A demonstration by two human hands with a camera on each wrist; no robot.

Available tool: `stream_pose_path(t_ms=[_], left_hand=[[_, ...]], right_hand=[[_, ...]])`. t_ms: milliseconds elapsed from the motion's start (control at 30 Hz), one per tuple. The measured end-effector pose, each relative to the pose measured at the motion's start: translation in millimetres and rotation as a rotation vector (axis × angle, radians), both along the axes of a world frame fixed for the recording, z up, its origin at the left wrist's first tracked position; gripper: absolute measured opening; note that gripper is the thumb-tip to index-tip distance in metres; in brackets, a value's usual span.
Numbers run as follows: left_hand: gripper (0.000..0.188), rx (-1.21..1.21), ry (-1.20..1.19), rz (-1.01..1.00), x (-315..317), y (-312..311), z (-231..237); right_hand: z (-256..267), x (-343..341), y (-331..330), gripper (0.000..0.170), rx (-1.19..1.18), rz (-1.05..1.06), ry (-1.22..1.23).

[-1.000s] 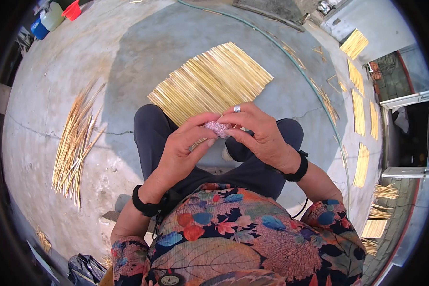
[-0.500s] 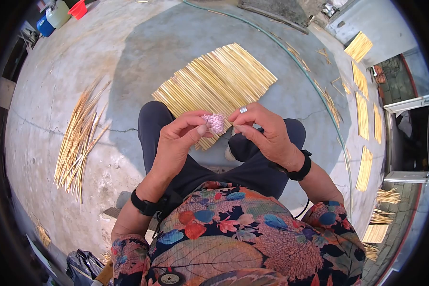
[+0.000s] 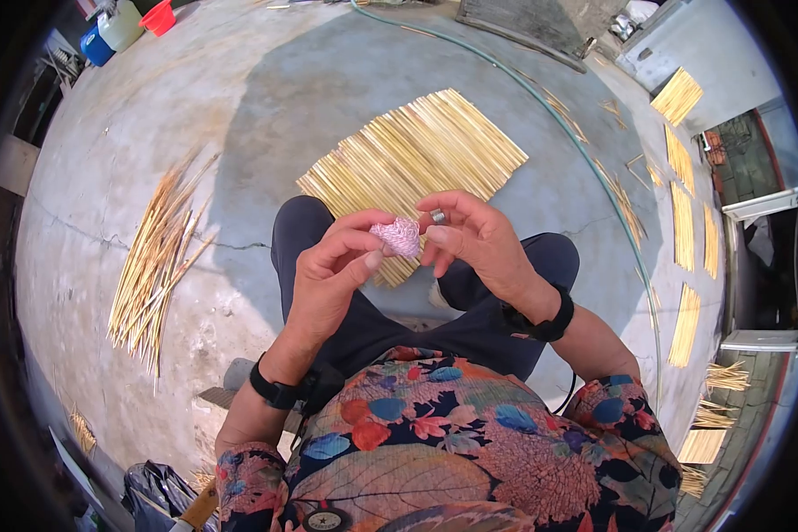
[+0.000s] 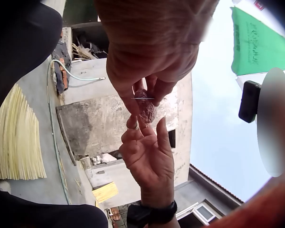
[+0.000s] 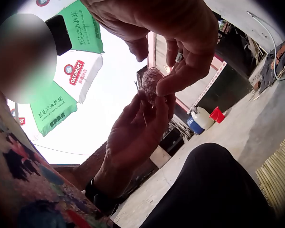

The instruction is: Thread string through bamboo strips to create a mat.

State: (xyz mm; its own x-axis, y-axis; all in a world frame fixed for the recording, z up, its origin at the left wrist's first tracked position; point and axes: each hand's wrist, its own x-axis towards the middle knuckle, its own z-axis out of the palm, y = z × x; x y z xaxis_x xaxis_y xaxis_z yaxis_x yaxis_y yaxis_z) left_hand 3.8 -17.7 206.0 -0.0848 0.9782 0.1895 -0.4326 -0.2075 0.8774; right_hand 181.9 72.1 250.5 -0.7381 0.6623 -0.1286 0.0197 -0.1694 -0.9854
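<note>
A small ball of pink-and-white string (image 3: 396,237) is pinched between the thumb and fingers of my left hand (image 3: 328,270), above my lap. Across the ball, by the left fingertips, lies a thin, straight, needle-like piece (image 4: 142,98) in the left wrist view. My right hand (image 3: 481,244), with a ring on one finger, is just to the right of the ball. Its fingers are loosely bent and spread, the fingertips right at the ball's side. Beyond the hands, a mat of pale stalks laid side by side (image 3: 417,146) lies on the concrete floor.
A loose heap of stalks (image 3: 155,266) lies to the left. A green hose (image 3: 559,106) curves along the floor at the right, and several flat stalk panels (image 3: 681,226) lie beyond it. At the far left stand a red basin (image 3: 158,18) and a blue container (image 3: 96,46).
My right hand has gone from pinching beside the ball to loosely spread fingers. The left hand keeps hold of the string ball, which has turned a little. The head view has shifted slightly.
</note>
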Motion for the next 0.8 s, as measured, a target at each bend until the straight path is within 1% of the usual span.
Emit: stream_pose_path(t_ms=[33, 100, 200, 333, 367, 400, 433, 467, 500, 533, 567, 633, 767, 800], left_hand=[[0.009, -0.001, 0.001, 0.006, -1, 0, 1], [0.01, 0.075, 0.159, 0.02, -3, -1, 5], [0.01, 0.052, 0.19, 0.002, 0, -2, 12], [0.009, 0.017, 0.172, 0.021, 3, 0, 10], [0.009, -0.036, 0.087, 0.006, 3, 1, 7], [0.008, -0.089, 0.0, -0.01, 3, 3, 5], [0.008, -0.089, -0.003, -0.003, 3, 4, 5], [0.008, -0.15, -0.02, 0.01, 2, 4, 4], [0.007, -0.21, -0.038, 0.022, 2, 4, 3], [0.007, -0.21, -0.041, 0.026, 2, 4, 2], [0.007, -0.186, -0.018, 0.04, 3, 5, 3], [0.007, -0.158, 0.003, 0.052, 6, 6, 4], [0.007, -0.121, 0.105, 0.1, 10, 7, 7], [0.008, -0.107, 0.146, 0.115, 10, 6, 8]], right_hand=[[-1, -2, -2, 0.032, -0.044, -0.019, 0.027], [-5, -6, -3, 0.034, -0.033, 0.01, 0.016], [-7, -8, -3, 0.037, -0.037, 0.029, 0.026], [-9, -11, -3, 0.036, -0.086, 0.008, 0.049], [-9, -12, -4, 0.036, -0.085, 0.012, 0.047], [-8, -13, -6, 0.033, 0.058, -0.048, -0.02], [-7, -14, -6, 0.031, 0.201, -0.104, -0.087], [-6, -12, -3, 0.031, 0.201, -0.096, -0.089], [-6, -9, 2, 0.026, 0.369, -0.132, -0.08], [-6, -7, 5, 0.021, 0.537, -0.17, -0.07], [-2, -8, 4, 0.021, 0.538, -0.171, -0.071], [9, -10, 0, 0.013, 0.608, -0.087, -0.2], [5, -14, -4, 0.011, 0.579, -0.072, -0.229], [4, -14, -4, 0.011, 0.552, -0.081, -0.203]])
